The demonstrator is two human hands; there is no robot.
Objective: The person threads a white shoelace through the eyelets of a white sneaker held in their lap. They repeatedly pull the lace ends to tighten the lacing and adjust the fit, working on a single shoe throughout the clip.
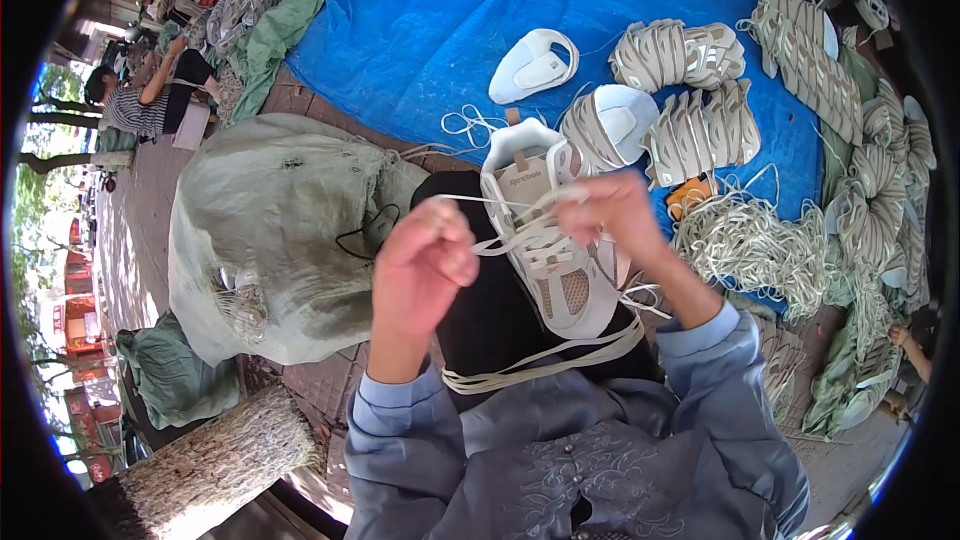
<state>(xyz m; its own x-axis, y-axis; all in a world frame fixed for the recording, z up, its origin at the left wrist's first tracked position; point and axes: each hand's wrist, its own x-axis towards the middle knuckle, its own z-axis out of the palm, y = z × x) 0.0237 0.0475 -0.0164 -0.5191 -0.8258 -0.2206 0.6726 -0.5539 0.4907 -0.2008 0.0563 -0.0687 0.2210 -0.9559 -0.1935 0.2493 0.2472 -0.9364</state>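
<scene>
A white and beige sneaker upper [575, 305] lies across my lap, toe toward me, its front partly threaded with white lace. My left hand [425, 258] is closed in a pinch on one stretch of a shoelace [468, 198], held left of the upper. Over the upper's right side, my right hand [608, 210], slightly blurred, pinches the lace too. The lace runs taut between both hands above the tongue [525, 180]. More loops of it hang beside the eyelets. A bundle of long laces [550, 362] rests across my lap below the toe.
A blue tarp [430, 30] spreads ahead, with a loose upper [533, 65] and nested stacks of uppers [705, 130]. To the right lie a tangled lace pile [755, 250] and an orange item [690, 197]. A stuffed pale sack [290, 230] stands left, near a tree trunk [210, 460]. Other people sit farther off.
</scene>
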